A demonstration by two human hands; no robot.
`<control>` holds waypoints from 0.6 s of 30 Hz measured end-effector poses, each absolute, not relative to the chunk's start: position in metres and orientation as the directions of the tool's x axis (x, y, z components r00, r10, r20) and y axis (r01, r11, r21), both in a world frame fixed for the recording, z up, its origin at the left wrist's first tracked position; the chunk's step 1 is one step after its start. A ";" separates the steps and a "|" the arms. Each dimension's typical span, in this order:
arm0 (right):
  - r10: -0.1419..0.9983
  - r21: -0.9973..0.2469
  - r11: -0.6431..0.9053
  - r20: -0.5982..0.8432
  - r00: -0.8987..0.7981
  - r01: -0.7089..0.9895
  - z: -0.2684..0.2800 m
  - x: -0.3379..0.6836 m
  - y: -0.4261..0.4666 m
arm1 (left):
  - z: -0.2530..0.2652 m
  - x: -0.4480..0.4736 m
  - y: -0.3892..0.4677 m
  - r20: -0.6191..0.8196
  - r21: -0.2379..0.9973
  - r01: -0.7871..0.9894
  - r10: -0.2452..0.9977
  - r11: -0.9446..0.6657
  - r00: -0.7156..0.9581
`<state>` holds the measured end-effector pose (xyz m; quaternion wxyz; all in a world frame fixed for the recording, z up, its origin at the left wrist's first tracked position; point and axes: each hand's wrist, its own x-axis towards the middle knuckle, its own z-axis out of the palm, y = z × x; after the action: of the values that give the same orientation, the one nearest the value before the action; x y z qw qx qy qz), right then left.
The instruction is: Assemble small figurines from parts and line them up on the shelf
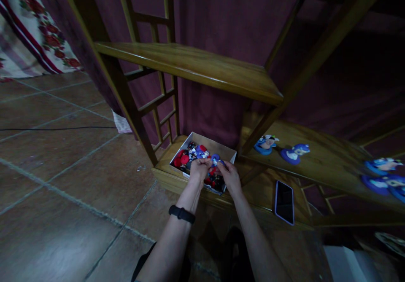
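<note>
Head view: one open, shallow cardboard box with a pale inner wall (221,147), set on a low brown wooden shelf (257,192) and filled with small red, blue, white and black pieces (184,159). One small blue-and-purple figure (215,159), held over the right half of the box; finer detail too small to tell. Left hand (200,170), black band (182,214) at the wrist: above the front middle of the box, fingers bent and nearly together, apparently pinching the figure's left side. Right hand (230,177): above the box's right end, thumb and fingers drawn in, apparently pinching the opposite side. Step in hand, as judged: two-handed handling of that figure; the next move called for a light fingertip grip, clear of the loose pieces. Right of the box lay a black-screened phone in a pale purple case (284,202); higher on that side stood blue-based figures (295,153).
</note>
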<state>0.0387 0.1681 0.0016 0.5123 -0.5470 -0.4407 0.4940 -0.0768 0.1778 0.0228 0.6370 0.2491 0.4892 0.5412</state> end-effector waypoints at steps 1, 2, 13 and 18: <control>0.987 -0.996 -0.088 -0.092 0.130 -0.032 0.001 0.039 0.168 | 0.023 -0.077 0.178 -0.346 0.849 -0.445 0.936 0.284 -0.062; 0.986 -0.996 -0.088 -0.092 0.140 -0.036 0.001 0.039 0.168 | 0.023 -0.076 0.177 -0.340 0.851 -0.445 0.938 0.278 -0.065; 0.980 -0.993 -0.091 -0.103 0.168 -0.077 -0.001 0.034 0.165 | 0.022 -0.075 0.173 -0.345 0.859 -0.441 0.930 0.260 -0.124; 0.985 -0.995 -0.099 -0.101 0.137 -0.028 -0.004 0.035 0.166 | 0.018 -0.076 0.173 -0.354 0.872 -0.398 0.929 0.285 -0.111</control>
<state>0.0345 0.1661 -0.0044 0.5129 -0.5525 -0.4331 0.4940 -0.0759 0.1734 0.0179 0.6149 0.2579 0.5143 0.5394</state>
